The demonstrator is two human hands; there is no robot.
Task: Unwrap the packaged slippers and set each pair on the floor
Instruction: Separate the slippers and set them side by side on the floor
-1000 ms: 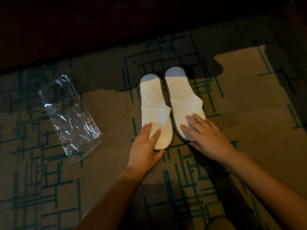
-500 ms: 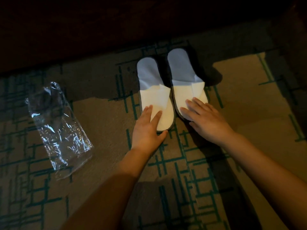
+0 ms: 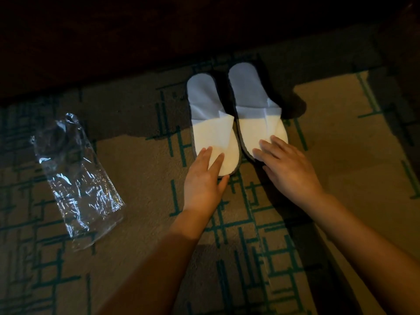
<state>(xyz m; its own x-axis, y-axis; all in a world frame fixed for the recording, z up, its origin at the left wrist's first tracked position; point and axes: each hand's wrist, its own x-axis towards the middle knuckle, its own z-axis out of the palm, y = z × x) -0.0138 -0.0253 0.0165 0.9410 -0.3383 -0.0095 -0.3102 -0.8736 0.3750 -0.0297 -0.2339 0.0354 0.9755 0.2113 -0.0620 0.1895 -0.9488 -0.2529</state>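
Note:
Two white slippers lie side by side on the carpet, heels pointing away into shadow. My left hand [image 3: 204,178] rests flat with spread fingers on the toe end of the left slipper [image 3: 209,114]. My right hand [image 3: 288,167] lies flat on the toe end of the right slipper [image 3: 256,103]. Neither hand grips anything. An empty clear plastic wrapper [image 3: 77,178] lies crumpled on the carpet to the left, well apart from both hands.
The floor is beige carpet [image 3: 141,169] with a dark green line pattern. A dark piece of furniture or wall [image 3: 136,37] runs along the far edge just beyond the slipper heels. A dark shape [image 3: 404,64] stands at the far right.
Both hands have pushed the two slippers away from me, toward the dark far edge; the heels now sit in shadow. The wrapper has not been touched.

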